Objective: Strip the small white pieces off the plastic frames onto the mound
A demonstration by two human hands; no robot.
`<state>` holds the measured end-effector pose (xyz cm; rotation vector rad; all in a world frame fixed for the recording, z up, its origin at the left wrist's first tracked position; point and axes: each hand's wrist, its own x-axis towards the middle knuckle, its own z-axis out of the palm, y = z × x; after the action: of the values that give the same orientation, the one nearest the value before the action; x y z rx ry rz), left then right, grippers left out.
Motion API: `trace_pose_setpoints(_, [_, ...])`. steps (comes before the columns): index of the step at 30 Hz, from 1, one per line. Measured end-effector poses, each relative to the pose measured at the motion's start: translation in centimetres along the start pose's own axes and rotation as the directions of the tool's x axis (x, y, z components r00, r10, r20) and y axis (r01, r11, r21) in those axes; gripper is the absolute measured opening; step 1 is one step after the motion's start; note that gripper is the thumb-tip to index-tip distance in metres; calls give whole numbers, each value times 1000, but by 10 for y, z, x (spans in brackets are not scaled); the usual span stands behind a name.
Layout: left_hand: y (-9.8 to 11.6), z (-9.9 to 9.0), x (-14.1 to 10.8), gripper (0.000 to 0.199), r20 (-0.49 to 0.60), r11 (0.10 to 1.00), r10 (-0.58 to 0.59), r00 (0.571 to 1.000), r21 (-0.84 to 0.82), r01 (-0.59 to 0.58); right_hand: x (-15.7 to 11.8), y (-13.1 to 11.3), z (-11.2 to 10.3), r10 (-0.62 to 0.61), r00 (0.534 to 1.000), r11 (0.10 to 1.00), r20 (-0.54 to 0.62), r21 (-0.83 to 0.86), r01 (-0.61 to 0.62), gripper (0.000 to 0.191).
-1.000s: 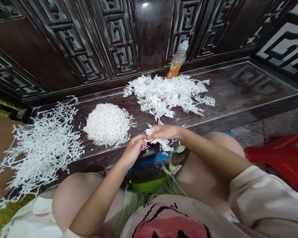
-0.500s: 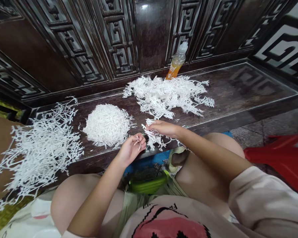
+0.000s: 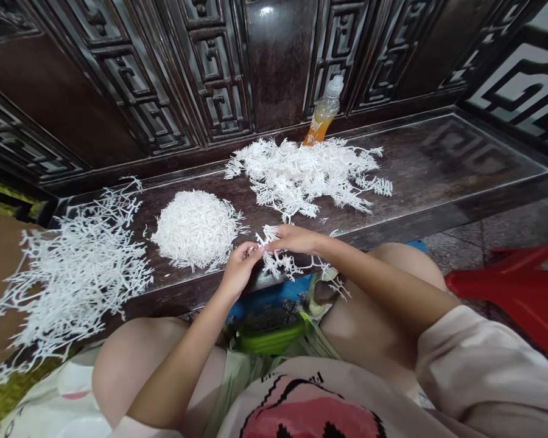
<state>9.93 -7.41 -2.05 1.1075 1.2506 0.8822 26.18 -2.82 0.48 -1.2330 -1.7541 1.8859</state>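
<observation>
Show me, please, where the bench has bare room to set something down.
Widest: the bench's right end, between the branched pile and the carved side panel. A narrower gap separates that pile from the round heap. Crowded: the left end, under tangled stems.

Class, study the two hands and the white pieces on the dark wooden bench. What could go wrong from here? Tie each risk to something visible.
1. The white branching plastic cluster in the right hand hangs past the front edge of the dark wooden bench, so bits might fall.
2. The rounded pile of small white plastic bits lies close to the left hand; a bump might scatter it.
</observation>
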Motion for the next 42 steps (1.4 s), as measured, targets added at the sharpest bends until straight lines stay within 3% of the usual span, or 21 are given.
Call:
trace_pose_setpoints(7, [-1,-1,3,11,-15,968,118,993,226,-112,-1,-4,4,14,1000,997,12,-70,-13,14])
trace_pose_setpoints(10, [5,-2,2,11,35,973,103,994,202,-108,-2,-6,6,3,998,1000,55,-27,-1,15])
trace_pose_setpoints(16, [13,-7,1,9,122,993,-25,992,114,11,-1,-7,9,-15,997,1000,77,18,14,14])
trace_pose_setpoints(21, [18,-11,0,9,212,990,-31,977,143,0,-3,-10,8,26,998,999,64,-39,-24,15])
trace_pose_setpoints(32, [17,-9,-6,12,339,992,-8,941,124,-36,-5,-7,3,-71,982,994,177,-70,84,14])
trace_pose_setpoints(37, [21,-7,-8,26,295,982,27,955,169,-80,-7,-8,0,-77,970,993,233,-67,95,15])
trace_pose_setpoints(42, [13,-8,-3,21,216,996,-55,975,74,40,-6,-7,-1,-53,974,993,222,-90,75,18])
